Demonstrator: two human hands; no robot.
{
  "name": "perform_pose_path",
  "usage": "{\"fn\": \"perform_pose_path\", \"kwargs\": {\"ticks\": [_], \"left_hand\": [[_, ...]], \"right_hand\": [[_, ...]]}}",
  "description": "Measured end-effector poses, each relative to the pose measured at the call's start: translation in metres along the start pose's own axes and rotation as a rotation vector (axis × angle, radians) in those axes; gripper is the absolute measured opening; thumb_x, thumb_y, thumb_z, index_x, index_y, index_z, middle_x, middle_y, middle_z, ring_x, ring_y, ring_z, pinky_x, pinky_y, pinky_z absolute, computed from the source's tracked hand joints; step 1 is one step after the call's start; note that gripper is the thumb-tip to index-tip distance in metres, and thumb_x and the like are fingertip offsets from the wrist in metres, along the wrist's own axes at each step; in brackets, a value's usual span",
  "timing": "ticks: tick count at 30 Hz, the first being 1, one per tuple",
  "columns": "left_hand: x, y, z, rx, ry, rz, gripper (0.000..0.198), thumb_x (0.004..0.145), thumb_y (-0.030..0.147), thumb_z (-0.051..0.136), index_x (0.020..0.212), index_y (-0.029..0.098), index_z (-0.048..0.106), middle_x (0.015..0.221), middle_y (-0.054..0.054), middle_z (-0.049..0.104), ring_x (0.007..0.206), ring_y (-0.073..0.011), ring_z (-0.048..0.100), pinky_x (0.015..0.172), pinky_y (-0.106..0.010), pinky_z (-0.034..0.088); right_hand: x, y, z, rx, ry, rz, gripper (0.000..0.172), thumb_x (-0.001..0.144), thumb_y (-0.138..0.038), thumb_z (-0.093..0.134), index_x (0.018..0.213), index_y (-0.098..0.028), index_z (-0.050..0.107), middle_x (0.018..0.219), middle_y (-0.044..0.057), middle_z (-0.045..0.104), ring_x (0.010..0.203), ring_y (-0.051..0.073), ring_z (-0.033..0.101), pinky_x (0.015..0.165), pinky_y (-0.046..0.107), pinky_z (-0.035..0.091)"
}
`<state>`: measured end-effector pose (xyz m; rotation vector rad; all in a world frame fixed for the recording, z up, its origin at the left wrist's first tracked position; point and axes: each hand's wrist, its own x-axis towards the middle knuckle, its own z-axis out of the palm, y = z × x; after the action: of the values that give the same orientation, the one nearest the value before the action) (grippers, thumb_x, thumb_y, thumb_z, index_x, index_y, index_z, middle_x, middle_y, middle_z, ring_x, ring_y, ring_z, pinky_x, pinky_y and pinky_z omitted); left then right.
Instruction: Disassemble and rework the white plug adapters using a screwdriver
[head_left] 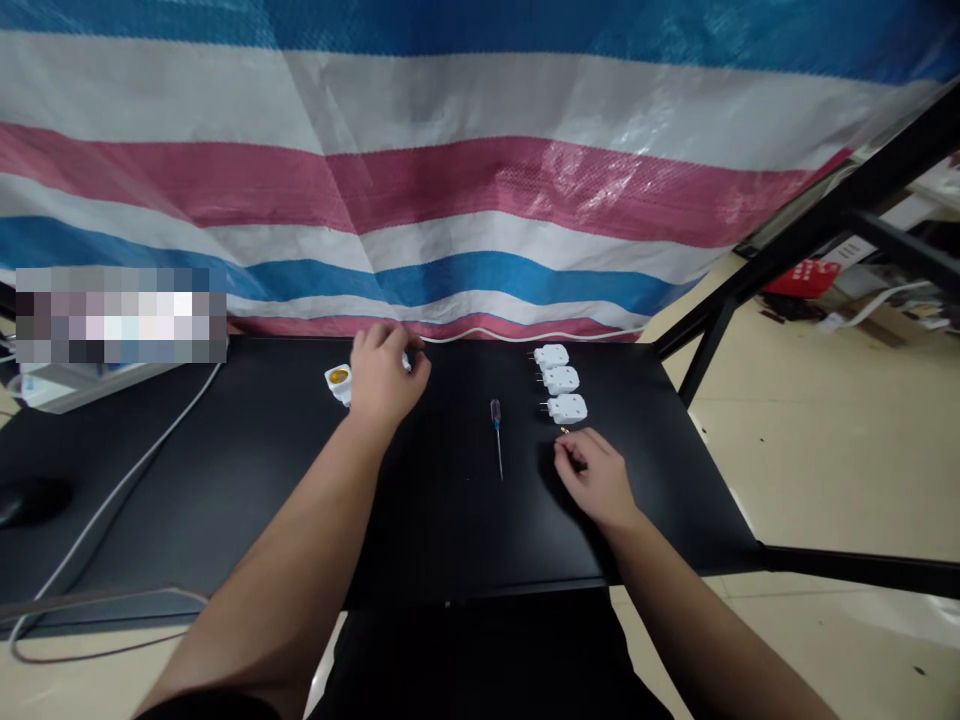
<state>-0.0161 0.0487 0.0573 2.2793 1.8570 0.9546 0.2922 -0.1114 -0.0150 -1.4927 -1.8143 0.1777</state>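
Your left hand [384, 378] is out at the far edge of the black worktop [262, 480], palm down, fingers curled over a small white plastic piece [407, 362] that only peeks out on the right of your knuckles; I cannot tell whether you actually grip it or just cover it. Just beside that hand, on its left, sits a white plastic lamp socket with an orange-yellow centre [339, 380], close to your thumb side. Your right hand [592, 478] rests nearer the worktop's right edge, fingers curled in and thumb drawn against the forefinger; whether anything is pinched there is too small to make out. A tiny brass-coloured bit [564, 430] lies just beyond those fingertips. Behind it, three white plastic plug adapters [560, 381] sit in a tidy row running toward the far edge. Between your two hands lies a slim screwdriver with a dark clear handle [497, 435], blade pointing toward you, touched by neither hand. A white cable [127, 480] trails across the left side of the worktop.
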Motion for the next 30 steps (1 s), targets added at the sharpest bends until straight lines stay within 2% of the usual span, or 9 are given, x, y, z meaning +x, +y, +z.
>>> {"fn": "perform_pose_path", "kwargs": {"ticks": [3,6,14,17,20,22,25,28,30], "left_hand": [[0.016,-0.007,-0.007,0.237,-0.166,-0.086,0.041,0.088,0.037,0.072,0.126,0.024,0.074,0.133,-0.018,0.068,0.132,-0.0451,0.055,0.109,-0.061,0.044],[0.024,-0.009,-0.006,0.333,-0.378,-0.097,0.046,0.091,0.041,0.068,0.134,0.026,0.071,0.142,-0.017,0.065,0.134,-0.0445,0.055,0.111,-0.064,0.041],[0.038,-0.015,0.006,0.36,-0.39,-0.088,0.053,0.094,0.032,0.062,0.147,0.026,0.064,0.146,-0.019,0.064,0.137,-0.0418,0.059,0.114,-0.059,0.043],[0.045,-0.019,0.011,0.385,-0.467,-0.061,0.045,0.094,0.021,0.06,0.137,0.025,0.071,0.135,-0.015,0.074,0.13,-0.0363,0.066,0.123,-0.059,0.033],[0.045,-0.014,0.01,0.326,-0.38,-0.017,0.031,0.09,0.02,0.065,0.119,0.025,0.076,0.122,-0.012,0.079,0.118,-0.0343,0.071,0.12,-0.057,0.037],[0.037,-0.007,0.008,0.176,-0.257,-0.041,0.025,0.09,0.03,0.07,0.114,0.023,0.076,0.112,-0.013,0.079,0.106,-0.0341,0.073,0.104,-0.051,0.049],[0.01,0.003,0.007,-0.193,-0.085,-0.117,0.028,0.092,0.044,0.071,0.109,0.023,0.073,0.094,-0.008,0.077,0.089,-0.0268,0.072,0.086,-0.039,0.053],[-0.027,0.008,0.012,-0.523,-0.155,-0.262,0.032,0.093,0.051,0.069,0.1,0.021,0.068,0.089,-0.005,0.075,0.079,-0.0202,0.07,0.076,-0.031,0.053],[-0.051,0.009,0.014,-0.554,-0.224,-0.331,0.033,0.089,0.052,0.074,0.096,0.021,0.065,0.085,-0.003,0.072,0.075,-0.0188,0.068,0.073,-0.03,0.052]], "right_hand": [[0.002,-0.025,0.011,0.101,-0.094,-0.164,0.015,0.1,-0.015,0.06,0.106,-0.021,0.072,0.101,0.008,0.068,0.092,0.02,0.068,0.085,0.035,0.059],[0.009,-0.046,0.027,0.125,-0.173,-0.145,0.025,0.097,-0.015,0.063,0.12,-0.022,0.072,0.117,0.012,0.065,0.1,0.022,0.069,0.09,0.039,0.062],[0.045,-0.065,0.054,-0.023,-0.131,-0.048,0.024,0.093,-0.016,0.066,0.116,-0.019,0.071,0.123,0.015,0.058,0.112,0.029,0.064,0.103,0.048,0.059],[0.056,-0.065,0.059,-0.109,-0.267,0.019,0.018,0.094,-0.016,0.067,0.111,-0.018,0.072,0.118,0.014,0.059,0.108,0.028,0.064,0.102,0.046,0.058],[0.065,-0.067,0.06,-0.151,-0.405,0.082,0.013,0.096,-0.012,0.061,0.101,-0.019,0.071,0.112,0.012,0.06,0.094,0.024,0.064,0.091,0.04,0.057],[0.069,-0.068,0.059,-0.137,-0.428,0.107,0.014,0.095,-0.009,0.058,0.096,-0.02,0.068,0.106,0.01,0.06,0.086,0.021,0.062,0.082,0.036,0.054],[0.07,-0.066,0.055,-0.051,-0.398,0.134,0.019,0.089,-0.005,0.061,0.099,-0.021,0.063,0.098,0.006,0.061,0.078,0.018,0.059,0.076,0.032,0.049],[0.067,-0.062,0.053,0.036,-0.355,0.174,0.024,0.085,-0.004,0.063,0.102,-0.022,0.061,0.098,0.004,0.064,0.074,0.016,0.058,0.077,0.032,0.049],[0.063,-0.059,0.053,0.075,-0.344,0.181,0.023,0.085,-0.005,0.064,0.102,-0.021,0.062,0.101,0.004,0.065,0.075,0.016,0.06,0.079,0.032,0.051]]}}
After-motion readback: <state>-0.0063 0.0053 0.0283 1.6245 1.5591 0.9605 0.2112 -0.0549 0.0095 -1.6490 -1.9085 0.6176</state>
